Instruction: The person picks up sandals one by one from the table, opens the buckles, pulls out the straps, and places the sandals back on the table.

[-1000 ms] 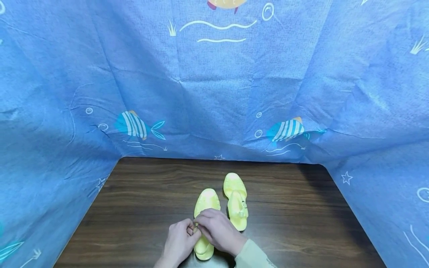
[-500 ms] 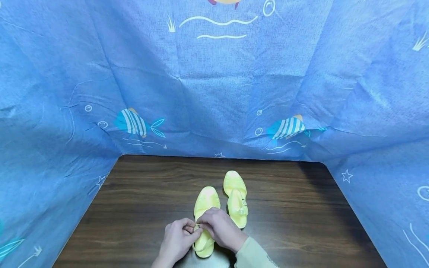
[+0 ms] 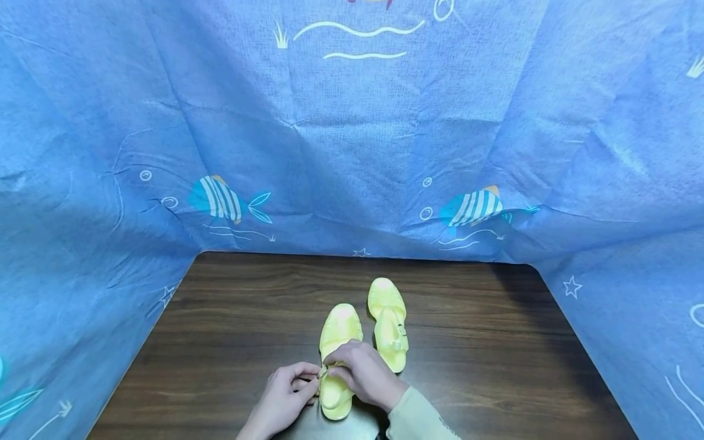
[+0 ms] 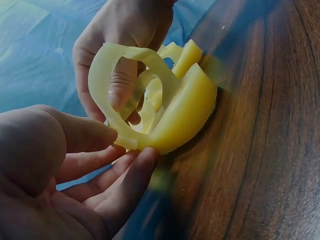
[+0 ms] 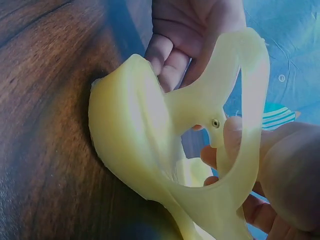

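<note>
A pale yellow jelly sandal [image 3: 341, 324] lies on the table, toe away from me, with both hands at its ankle strap. My left hand [image 3: 283, 394] pinches the strap's left side between thumb and fingers; in the left wrist view its fingertips [image 4: 150, 155] sit low against the sandal's side. From the right, my right hand [image 3: 370, 374] reaches over the sandal and pinches the strap near a small metal rivet [image 5: 215, 123]. Its thumb [image 5: 232, 135] shows through the strap opening in the right wrist view. The fingers partly hide the fastening.
A matching yellow sandal [image 3: 386, 299] stands just to the right and slightly farther back, with a buckle [image 3: 401, 330] on its strap. The dark wood-grain table [image 3: 247, 305] is enclosed by a blue cloth [image 3: 352, 153] printed with fish.
My left hand has shifted a little left, so the fingertips of both hands are farther apart and more of the strap shows. The right hand keeps its place over the sandal.
</note>
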`<state>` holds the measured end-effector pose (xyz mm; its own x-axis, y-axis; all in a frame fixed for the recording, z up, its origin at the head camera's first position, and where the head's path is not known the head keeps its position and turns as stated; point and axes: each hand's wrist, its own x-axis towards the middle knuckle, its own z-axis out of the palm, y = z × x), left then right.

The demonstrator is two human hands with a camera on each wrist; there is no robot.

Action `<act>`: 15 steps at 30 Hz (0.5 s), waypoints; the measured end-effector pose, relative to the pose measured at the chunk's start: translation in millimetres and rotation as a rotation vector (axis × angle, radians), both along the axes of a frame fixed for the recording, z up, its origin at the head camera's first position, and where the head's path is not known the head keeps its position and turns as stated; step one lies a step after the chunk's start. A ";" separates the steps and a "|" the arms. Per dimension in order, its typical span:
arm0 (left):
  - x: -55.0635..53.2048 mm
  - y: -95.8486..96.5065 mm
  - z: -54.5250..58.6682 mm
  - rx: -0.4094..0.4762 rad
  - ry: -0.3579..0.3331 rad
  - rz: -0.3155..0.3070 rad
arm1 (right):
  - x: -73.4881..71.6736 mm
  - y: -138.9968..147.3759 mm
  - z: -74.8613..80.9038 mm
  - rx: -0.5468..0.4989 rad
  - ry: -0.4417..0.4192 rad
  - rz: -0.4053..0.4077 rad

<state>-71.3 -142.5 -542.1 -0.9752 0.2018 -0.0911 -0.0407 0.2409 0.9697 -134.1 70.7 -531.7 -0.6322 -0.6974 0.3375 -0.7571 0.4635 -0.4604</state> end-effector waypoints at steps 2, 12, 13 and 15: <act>-0.2 -0.8 -1.1 -0.007 0.015 -0.007 | 0.0 0.1 -0.2 0.003 -0.017 -0.002; -1.1 -1.3 -5.4 -0.123 0.077 0.043 | -0.6 -1.4 -1.7 -0.009 -0.066 -0.018; -0.9 -1.3 -5.4 -0.130 0.082 0.045 | -0.5 -1.6 -1.7 -0.008 -0.068 -0.021; -0.7 -1.0 -5.5 -0.135 0.090 0.046 | -0.3 -1.9 -1.2 -0.005 -0.073 -0.027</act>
<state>-72.0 -143.5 -547.6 -0.9885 0.1486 -0.0261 0.0310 0.3694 0.9288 -134.4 68.8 -532.9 -0.6738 -0.6784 0.2929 -0.7086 0.4809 -0.5163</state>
